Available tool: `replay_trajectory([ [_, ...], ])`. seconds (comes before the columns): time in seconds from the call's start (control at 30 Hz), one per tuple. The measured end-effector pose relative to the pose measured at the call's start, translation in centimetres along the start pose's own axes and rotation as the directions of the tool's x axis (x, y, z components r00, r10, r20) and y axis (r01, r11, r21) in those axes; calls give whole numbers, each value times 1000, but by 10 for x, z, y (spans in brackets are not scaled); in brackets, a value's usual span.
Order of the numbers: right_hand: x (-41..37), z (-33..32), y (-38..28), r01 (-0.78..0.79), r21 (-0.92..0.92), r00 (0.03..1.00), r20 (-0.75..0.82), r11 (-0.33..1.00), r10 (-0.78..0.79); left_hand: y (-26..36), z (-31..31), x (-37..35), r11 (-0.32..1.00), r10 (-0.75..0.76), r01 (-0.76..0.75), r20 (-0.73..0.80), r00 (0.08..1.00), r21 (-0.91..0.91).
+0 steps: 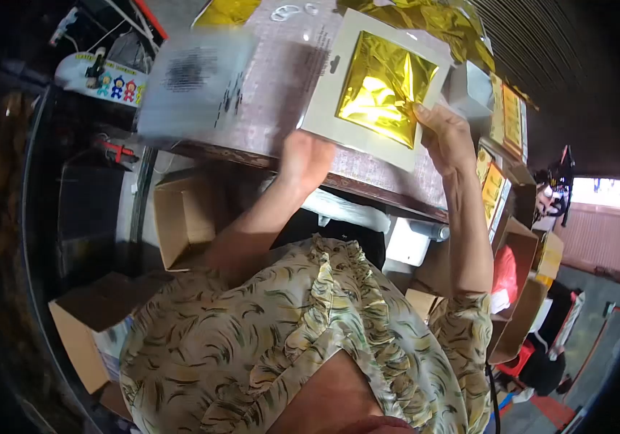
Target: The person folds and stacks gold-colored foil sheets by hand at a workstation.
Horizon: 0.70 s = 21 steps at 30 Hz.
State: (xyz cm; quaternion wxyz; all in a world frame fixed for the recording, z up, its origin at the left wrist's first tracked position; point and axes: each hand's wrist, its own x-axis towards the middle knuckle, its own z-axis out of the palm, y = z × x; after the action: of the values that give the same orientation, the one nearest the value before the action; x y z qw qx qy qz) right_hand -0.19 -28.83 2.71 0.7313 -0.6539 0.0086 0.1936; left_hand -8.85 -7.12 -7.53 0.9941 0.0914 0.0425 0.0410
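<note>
A pale backing card (322,92) with a hang hole lies tilted over the table's front edge. On it sits a folded, shiny gold foil piece (382,87). My right hand (446,137) pinches the card's right side, its thumb on top by the foil and its other fingers partly hidden underneath. At the card's lower left corner is my left hand (307,160), slightly blurred, with its fingers curled in; what they hold, if anything, is hidden. To the left, clear printed plastic bags (194,83) lie in a blurred pile overhanging the table edge.
More gold foil (436,25) covers the table's far side. White rings (285,12) lie near the back of the pinkish table (270,79). A white box (469,90) and orange-printed boxes (509,119) stand on the right. Open cartons (183,217) sit below the table.
</note>
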Motion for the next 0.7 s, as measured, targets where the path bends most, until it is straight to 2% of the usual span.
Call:
replay_trajectory([
  [0.03, -3, 3, 1, -2, -14, 1000, 16, 1000, 2, -2, 27, 9, 998, -22, 28, 120, 993, -55],
  [0.1, -8, 8, 7, -2, -3, 1000, 11, 1000, 2, -1, 44, 27, 991, -55, 10, 336, 940, 135],
  [0.17, -10, 8, 15, -1, -38, 1000, 15, 999, 1, -8, 43, 59, 955, -160, 261, 493, 855, -143],
  [0.3, -12, 13, 30, -40, -49, 999, 13, 998, 41, -14, 24, 53, 951, -157, 261, 471, 868, -165],
  [0.37, -13, 20, 31, -56, -48, 996, -76, 997, 52, -18, 18, 52, 949, -157, 260, 451, 879, -177],
  [0.5, -11, 25, 35, -64, -83, 997, -59, 994, 59, -23, 9, 55, 951, -147, 244, 414, 899, -191],
  [0.6, -6, 25, 42, -136, 90, 986, -84, 987, 144, -22, -2, 48, 953, -140, 230, 388, 911, -197],
  [0.7, -5, 27, 45, -170, 76, 984, -36, 983, 173, -22, -11, 43, 956, -135, 217, 360, 923, -197],
])
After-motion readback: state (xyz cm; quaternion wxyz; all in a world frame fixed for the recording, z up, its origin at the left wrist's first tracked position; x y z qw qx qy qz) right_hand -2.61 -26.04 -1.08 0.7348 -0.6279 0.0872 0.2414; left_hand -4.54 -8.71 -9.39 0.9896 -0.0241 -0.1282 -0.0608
